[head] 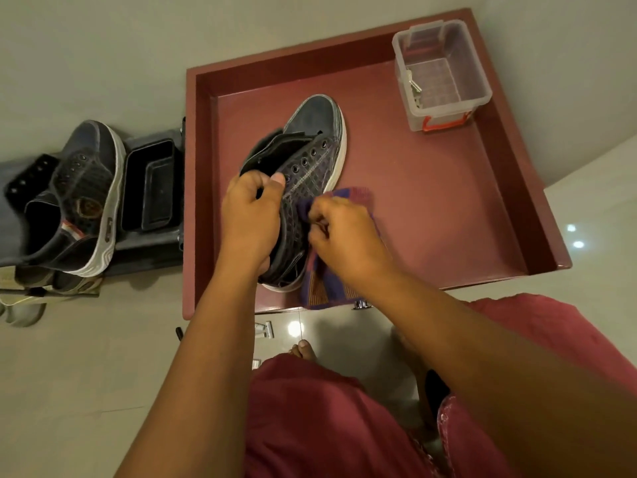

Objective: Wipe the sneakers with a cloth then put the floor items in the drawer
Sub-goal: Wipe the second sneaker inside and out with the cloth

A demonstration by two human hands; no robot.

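Note:
A dark high-top sneaker [310, 146] with a white sole is over the open dark-red drawer [431, 208], toe pointing away from me. My left hand [250, 215] grips its collar and heel. My right hand [344, 236] holds a purple and orange striped cloth [324, 284] bunched against the sneaker's right side. The second sneaker [86, 188], matching, lies on a grey mat to the left of the drawer.
A clear plastic box [444, 77] with keys inside sits in the drawer's far right corner. A black tray [150, 188] lies beside the second sneaker. Small items [264, 329] lie on the tiled floor near my bare foot [303, 350]. More footwear [20, 308] is at far left.

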